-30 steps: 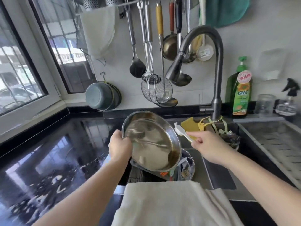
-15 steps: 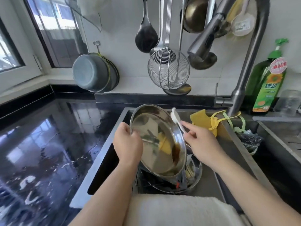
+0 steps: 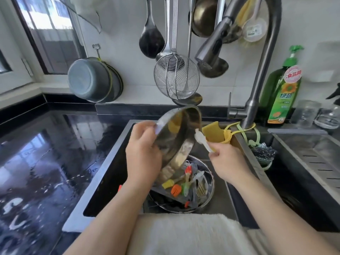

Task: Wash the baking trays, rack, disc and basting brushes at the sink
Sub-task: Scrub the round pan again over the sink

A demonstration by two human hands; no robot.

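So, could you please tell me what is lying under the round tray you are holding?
Coloured basting brushes lie in a pan in the sink. The tray and left hand cover whatever lies beneath them.

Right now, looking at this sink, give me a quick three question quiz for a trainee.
1. True or false: the left hand holds the round metal tray tilted over the sink.
2. What does the right hand hold? A) yellow sponge B) white brush C) dish soap bottle
3. Fill in: the coloured basting brushes lie in the ____.

Key: 1 true. 2 B, the white brush, whose head touches the tray's rim. 3 sink, among other trays.
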